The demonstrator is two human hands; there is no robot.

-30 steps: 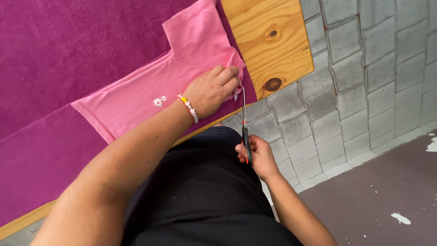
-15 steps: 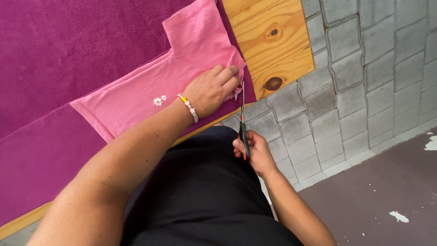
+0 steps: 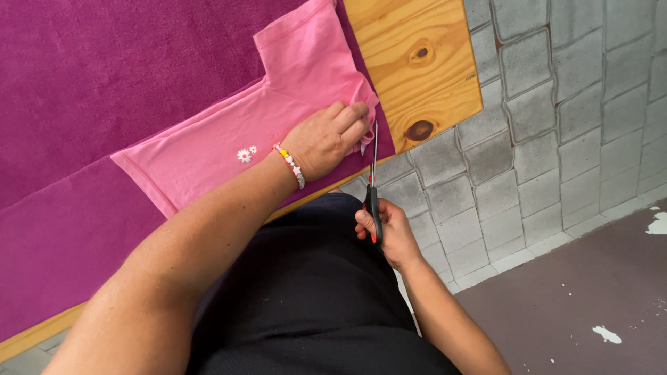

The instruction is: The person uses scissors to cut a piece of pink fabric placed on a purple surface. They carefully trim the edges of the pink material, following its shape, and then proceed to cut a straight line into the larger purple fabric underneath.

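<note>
pink shirt (image 3: 229,139) stays flat on the magenta cloth (image 3: 104,69); my left hand (image 3: 326,139) keeps pinning its edge, open-fingered. right hand (image 3: 385,232), curled around the scissors (image 3: 373,187), has nudged the blades up to the hem.

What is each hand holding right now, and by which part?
The right hand holds the scissors by their red-and-black handles, blades pointing at the shirt's edge. The left hand grips nothing; it presses flat on the pink T-shirt near that edge.
</note>
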